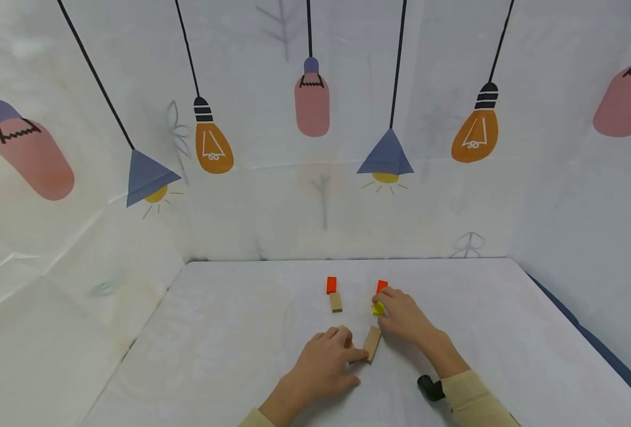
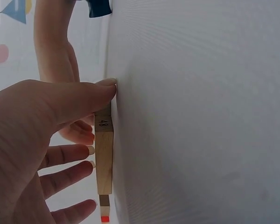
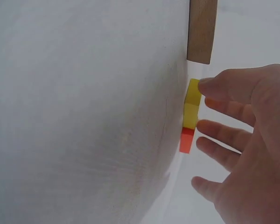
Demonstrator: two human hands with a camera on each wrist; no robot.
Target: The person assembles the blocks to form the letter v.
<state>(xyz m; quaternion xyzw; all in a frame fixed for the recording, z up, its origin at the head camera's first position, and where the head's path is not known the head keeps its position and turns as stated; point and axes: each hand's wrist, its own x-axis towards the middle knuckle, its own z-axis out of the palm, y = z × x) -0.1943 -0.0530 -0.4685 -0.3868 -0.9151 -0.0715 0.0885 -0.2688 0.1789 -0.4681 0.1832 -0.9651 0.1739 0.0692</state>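
Observation:
My left hand point(image 1: 326, 365) is low over the white table, holding a plain wooden block point(image 2: 104, 161) marked 48 between thumb and fingers. Its thumb lies at the block's numbered end; the fingertips reach its side. Another wooden block point(image 1: 373, 344) lies at a slant against the left thumb in the head view. Farther back, my right hand point(image 1: 403, 317) pinches a yellow block point(image 3: 192, 105) with thumb and fingertips. A red block point(image 3: 186, 141) meets the yellow block's far end; in the head view, the right fingers partly cover both.
Left of the right hand, another red block point(image 1: 331, 285) stands in line with a short wooden block point(image 1: 336, 302). A black object point(image 1: 430, 388) is at the right wrist by the sleeve. Behind the white table point(image 1: 230, 320) hangs a sheet printed with lamps.

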